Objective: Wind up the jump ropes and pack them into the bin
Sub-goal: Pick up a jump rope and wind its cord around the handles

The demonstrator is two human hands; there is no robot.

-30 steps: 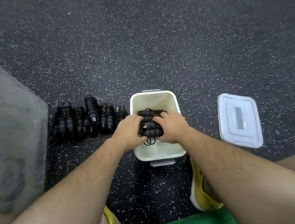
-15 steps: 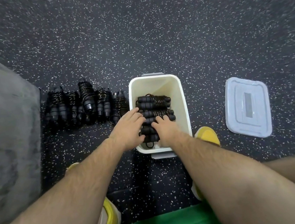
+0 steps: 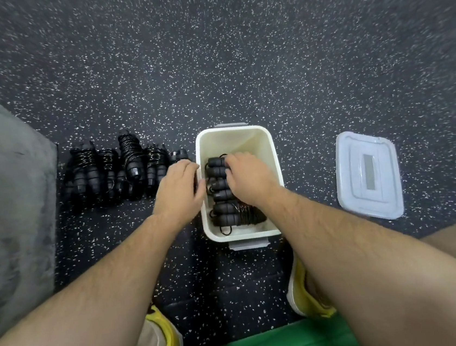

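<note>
Wound jump ropes (image 3: 221,195) lie stacked in the white bin (image 3: 233,131) under the right hand (image 3: 246,178), its grip curled on them, while the left hand (image 3: 179,192) has shifted to the rim, grip unclear, likely reaching for another bundle from the floor row (image 3: 113,171).
</note>
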